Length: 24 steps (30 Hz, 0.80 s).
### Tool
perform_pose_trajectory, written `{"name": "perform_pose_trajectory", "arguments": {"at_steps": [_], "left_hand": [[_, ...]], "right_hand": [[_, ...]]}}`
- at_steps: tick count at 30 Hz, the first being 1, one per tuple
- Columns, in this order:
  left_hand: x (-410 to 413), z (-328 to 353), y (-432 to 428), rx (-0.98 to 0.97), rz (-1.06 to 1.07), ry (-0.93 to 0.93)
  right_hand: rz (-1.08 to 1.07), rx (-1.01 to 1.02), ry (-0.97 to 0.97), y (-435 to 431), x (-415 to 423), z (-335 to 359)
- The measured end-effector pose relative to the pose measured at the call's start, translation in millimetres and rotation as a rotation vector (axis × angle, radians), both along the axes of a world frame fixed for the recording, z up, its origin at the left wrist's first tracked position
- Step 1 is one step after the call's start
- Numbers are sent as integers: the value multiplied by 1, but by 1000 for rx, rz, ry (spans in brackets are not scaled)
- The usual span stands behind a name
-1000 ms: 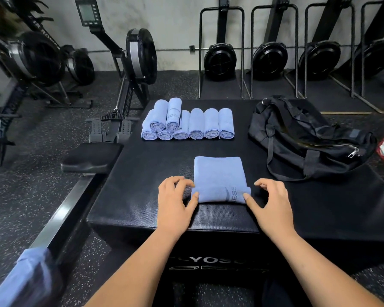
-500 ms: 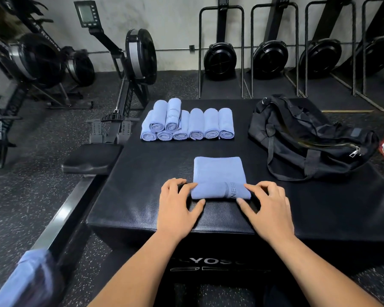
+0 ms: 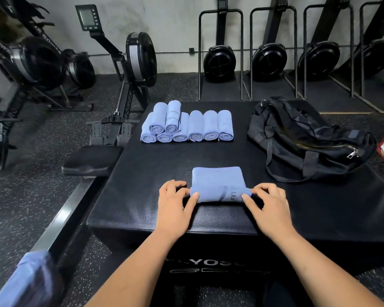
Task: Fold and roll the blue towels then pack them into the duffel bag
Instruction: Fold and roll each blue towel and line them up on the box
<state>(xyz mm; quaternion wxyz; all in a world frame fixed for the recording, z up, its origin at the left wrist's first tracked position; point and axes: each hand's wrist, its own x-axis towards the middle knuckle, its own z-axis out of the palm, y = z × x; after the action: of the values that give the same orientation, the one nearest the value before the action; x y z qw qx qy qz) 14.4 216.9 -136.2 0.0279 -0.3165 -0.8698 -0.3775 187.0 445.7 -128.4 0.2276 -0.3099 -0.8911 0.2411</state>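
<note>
Two hands (image 3: 175, 209) (image 3: 269, 207) pinch towel (image 3: 217, 180) lettered "FIT".

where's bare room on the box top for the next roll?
Bare: the black padded box top between the stack of rolled blue towels and the half-rolled blue towel; the strip between that stack and the black duffel bag; the near right corner. Crowded: near edge centre, where left hand and right hand grip the towel.
</note>
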Motion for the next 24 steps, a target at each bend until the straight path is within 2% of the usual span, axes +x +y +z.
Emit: {"name": "perform_pose_trajectory", "arguments": {"at_steps": [6,10,13,17,20,24], "left_hand": [[6,6,2,62,77,-26],[6,10,2,106,73,32],[10,12,-1,132,-6,78],[12,9,-1,149,-10,114],[11,5,0,140,25,155],[11,3,2,28,23,183]], "right_hand": [[-21,-68,58,-2,1,3],[-49,-81,92,-7,1,8],[-35,-13,143,-13,3,11],[-42,106,186,-15,3,5],[-50,170,142,-14,1,0],[-39,267,-33,-13,-3,-2]]}}
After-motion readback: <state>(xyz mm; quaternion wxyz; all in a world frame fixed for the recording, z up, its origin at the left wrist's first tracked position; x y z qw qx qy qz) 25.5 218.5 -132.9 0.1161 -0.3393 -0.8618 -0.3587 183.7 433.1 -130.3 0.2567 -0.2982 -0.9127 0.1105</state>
